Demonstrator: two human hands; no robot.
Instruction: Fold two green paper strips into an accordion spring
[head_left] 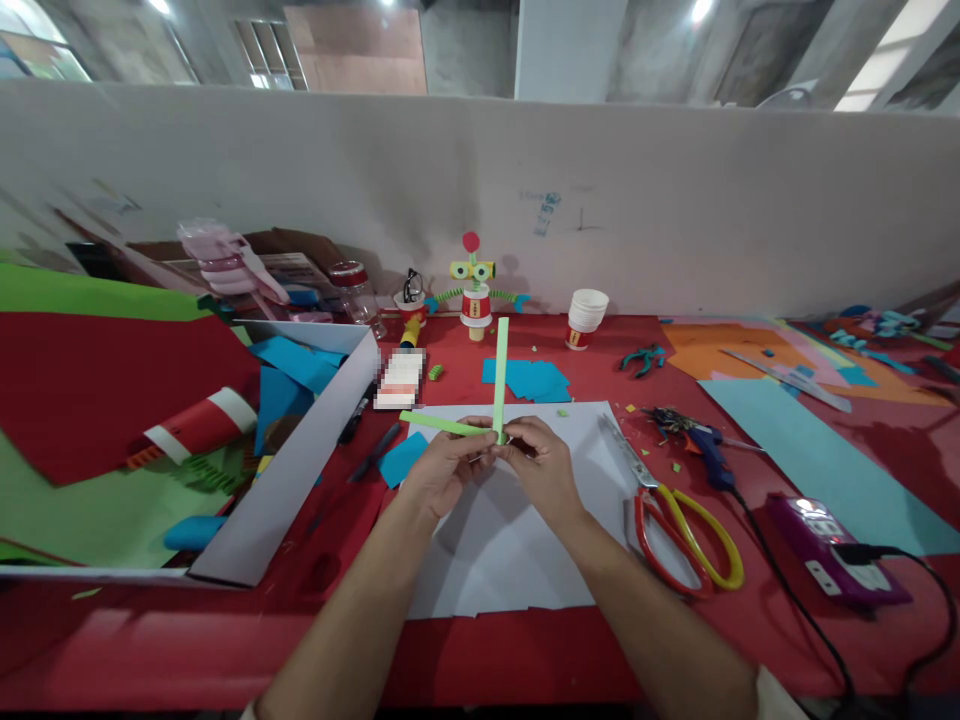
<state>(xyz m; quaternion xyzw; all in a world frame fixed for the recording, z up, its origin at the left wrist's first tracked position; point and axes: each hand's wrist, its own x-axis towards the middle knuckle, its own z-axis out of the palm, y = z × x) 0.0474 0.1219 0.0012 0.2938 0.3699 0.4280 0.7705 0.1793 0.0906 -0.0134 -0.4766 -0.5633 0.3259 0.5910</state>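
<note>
The left hand (pixel 441 472) and the right hand (pixel 544 470) pinch with fingertips two green strips (pixel 501 375), above the white sheet (pixel 517 560); their ends meet cornerwise; the work seems just begun; both long lengths show no folds.

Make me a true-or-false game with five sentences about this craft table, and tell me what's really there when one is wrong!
1. The left hand and right hand are holding green paper strips. True.

2. The scissors have two blue handles. False: the scissors have one red handle and one yellow handle.

3. The little figure has green springy arms. True.

4. The glue gun lies inside the white box. False: the glue gun lies on the red table, to the right of the white paper.

5. The white cups are stacked together. True.
</note>
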